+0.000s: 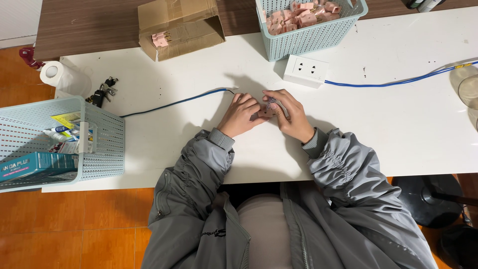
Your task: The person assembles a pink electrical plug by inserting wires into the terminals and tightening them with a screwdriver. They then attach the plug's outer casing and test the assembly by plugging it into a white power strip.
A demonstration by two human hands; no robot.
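Both my hands meet over the middle of the white table (pixel 388 124). My left hand (pixel 240 114) and my right hand (pixel 290 115) pinch a small pink part (pixel 269 110) between their fingertips; most of it is hidden by the fingers. A white socket block (pixel 305 70) lies just beyond my hands, with a blue cable (pixel 398 82) running off to the right. A second blue cable (pixel 174 103) ends with bare tips near my left hand.
A pale blue basket (pixel 311 35) of several pink parts stands at the back. A cardboard box (pixel 180 27) holds more pink parts. A second basket (pixel 99 144) with tubes and boxes overhangs the left edge. Keys (pixel 103 91) and a paper roll (pixel 64 77) lie beside it.
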